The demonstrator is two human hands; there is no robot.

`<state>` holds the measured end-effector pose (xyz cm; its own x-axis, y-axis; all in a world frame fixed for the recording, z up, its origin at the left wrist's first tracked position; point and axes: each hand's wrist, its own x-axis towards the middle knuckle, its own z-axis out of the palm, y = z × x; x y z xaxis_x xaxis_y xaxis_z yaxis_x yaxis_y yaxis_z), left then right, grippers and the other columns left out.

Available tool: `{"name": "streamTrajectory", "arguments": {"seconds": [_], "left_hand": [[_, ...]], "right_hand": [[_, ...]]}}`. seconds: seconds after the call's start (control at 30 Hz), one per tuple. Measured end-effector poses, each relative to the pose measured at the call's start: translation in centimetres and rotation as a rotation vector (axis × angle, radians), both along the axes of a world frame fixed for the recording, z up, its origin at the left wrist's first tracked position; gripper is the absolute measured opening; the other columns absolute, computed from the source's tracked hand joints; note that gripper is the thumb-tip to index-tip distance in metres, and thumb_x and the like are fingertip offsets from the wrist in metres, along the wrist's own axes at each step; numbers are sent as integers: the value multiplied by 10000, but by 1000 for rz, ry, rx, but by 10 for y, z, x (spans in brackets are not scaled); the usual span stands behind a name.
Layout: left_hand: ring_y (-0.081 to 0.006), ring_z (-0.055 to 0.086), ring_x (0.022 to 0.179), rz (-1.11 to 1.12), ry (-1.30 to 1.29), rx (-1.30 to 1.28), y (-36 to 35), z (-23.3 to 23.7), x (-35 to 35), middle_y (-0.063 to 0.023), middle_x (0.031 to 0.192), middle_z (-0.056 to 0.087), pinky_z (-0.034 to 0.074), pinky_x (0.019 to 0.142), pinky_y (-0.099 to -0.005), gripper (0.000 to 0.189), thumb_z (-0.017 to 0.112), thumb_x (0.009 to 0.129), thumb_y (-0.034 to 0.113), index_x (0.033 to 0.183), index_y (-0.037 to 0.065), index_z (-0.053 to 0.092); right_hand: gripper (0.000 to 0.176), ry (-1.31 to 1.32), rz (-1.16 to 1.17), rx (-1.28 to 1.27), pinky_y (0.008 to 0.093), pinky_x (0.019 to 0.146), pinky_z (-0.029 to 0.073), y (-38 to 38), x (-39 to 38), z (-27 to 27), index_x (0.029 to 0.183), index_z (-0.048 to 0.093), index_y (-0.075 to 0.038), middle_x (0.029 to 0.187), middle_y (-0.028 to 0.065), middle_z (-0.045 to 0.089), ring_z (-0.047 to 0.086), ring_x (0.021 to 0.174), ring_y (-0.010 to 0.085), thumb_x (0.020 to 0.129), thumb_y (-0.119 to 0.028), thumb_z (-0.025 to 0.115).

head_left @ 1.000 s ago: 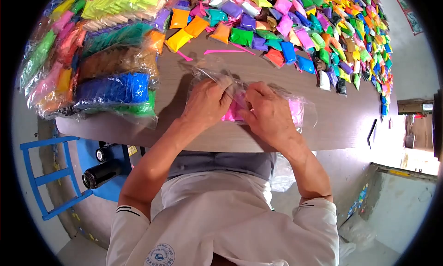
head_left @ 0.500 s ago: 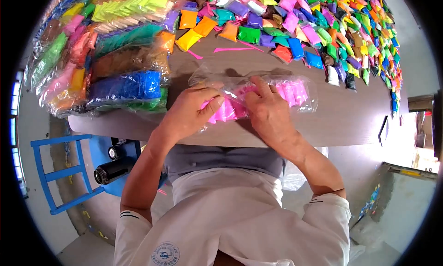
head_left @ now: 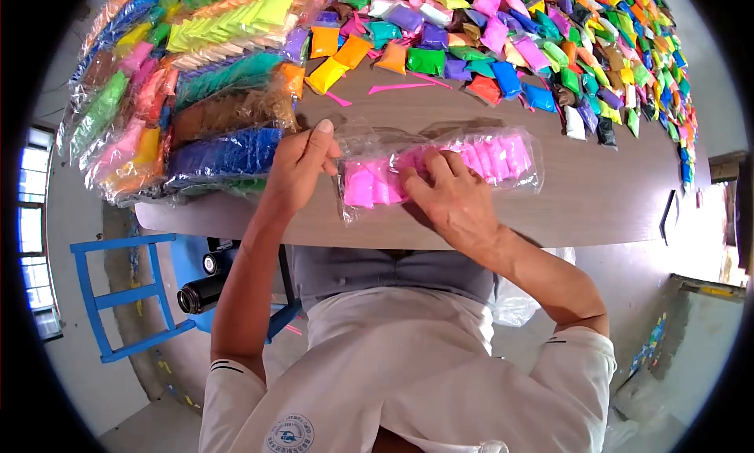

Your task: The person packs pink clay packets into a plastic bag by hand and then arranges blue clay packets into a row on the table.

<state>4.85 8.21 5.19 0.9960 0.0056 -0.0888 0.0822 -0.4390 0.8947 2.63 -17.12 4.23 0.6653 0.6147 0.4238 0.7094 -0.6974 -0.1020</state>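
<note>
On the near edge of a brown wood-grain table (head_left: 605, 209), a clear plastic bag of pink packets (head_left: 495, 156) is laid lengthwise, just in front of the person's body. The bag's left end is pinched shut-fingered by the left hand (head_left: 302, 166), with the film gathered between thumb and fingers. The right hand (head_left: 449, 199) is rested flat on top of the bag's middle, fingers spread apart over the pink packets, and nothing is clasped in it. To the left of the bag, large clear bundles of packets are stacked, sorted by colour, and a blue bundle (head_left: 224, 150) is seen nearest the left hand. Across the far half of the table, loose small coloured packets (head_left: 550, 52) are spread in a dense layer, and two thin pink plastic sticks (head_left: 400, 86) are left on the bare wood between that layer and the bag. Below the table's left end, a blue metal frame (head_left: 118, 296) and a black cylinder (head_left: 203, 293) are seen above a grey concrete floor (head_left: 683, 351), and a window (head_left: 31, 217) is glimpsed at the far left.
</note>
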Motion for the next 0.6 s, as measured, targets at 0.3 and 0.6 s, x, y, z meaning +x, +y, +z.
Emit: {"name": "streamTrajectory", "arguments": {"seconds": [0.3,0.6], "left_hand": [[-146,542,524,-19,238,111,-4,6,-14,-69,633,602,435,553,-286,749,353,987,624,702,-7,639],[-101,512,518,-27,105,183,-24,-17,-19,-34,555,539,401,520,-284,530,536,1000,393,652,-4,582]], "right_hand": [[433,-151,65,44,348,699,569,-7,1,-21,1180,625,-95,1029,97,543,557,954,249,751,-149,635],[468,-96,63,47,351,769,544,-8,-2,-21,1212,620,-86,1077,102,555,544,984,257,751,-166,632]]}}
